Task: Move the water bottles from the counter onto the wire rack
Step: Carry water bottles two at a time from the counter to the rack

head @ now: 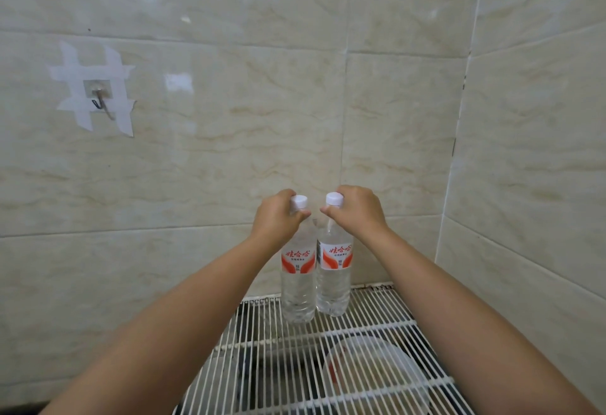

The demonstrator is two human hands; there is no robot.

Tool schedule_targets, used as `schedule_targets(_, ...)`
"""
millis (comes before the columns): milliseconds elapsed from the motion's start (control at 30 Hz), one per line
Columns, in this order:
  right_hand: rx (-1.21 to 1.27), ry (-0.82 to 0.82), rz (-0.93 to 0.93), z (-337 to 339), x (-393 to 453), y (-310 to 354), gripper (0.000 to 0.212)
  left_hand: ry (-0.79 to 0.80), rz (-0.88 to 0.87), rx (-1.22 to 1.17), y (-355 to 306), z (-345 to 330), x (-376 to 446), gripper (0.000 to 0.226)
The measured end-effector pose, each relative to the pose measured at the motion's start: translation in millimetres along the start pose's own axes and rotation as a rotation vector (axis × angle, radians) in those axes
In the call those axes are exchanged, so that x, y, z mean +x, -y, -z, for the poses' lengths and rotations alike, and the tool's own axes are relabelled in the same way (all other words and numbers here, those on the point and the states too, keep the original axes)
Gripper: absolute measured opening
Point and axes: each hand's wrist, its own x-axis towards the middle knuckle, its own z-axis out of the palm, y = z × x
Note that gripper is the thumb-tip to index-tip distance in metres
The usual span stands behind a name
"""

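Both bottles gripped at the necks, bases on the wire rack (377, 326) at its far edge by the wall.
Left hand (277, 218) fingers curl round the left bottle (298, 283) just under its cap; right hand (357, 209) does likewise on the right bottle (333, 277). Neck grip likely keeps them upright and side by side; arms stretched forward.

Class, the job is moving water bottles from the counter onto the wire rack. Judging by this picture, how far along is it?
Done: both bottles appear to stand upright, side by side, at the back of the wire rack. In hand: the left hand grips the left bottle by its neck, the right hand the right bottle. Left: letting go. The counter is out of view.
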Motion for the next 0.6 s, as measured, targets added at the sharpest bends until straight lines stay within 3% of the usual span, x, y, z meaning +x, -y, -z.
schedule_targets(333,-0.095,0.038,0.038,-3.4,6.2,1.4,0.032,-0.147,0.061,-0.054,-1.4,-13.4,-6.3,0.043)
schedule_targets(433,-0.055,0.025,0.021,-6.0,4.7,-1.9,0.022,-0.145,0.08,-0.06,-2.7,-16.1,-6.4,0.048)
schedule_targets(600,-0.023,0.08,0.046,-13.4,-2.9,-5.0,0.041,-0.135,0.064,0.002,-2.9,-16.1,-12.4,0.049)
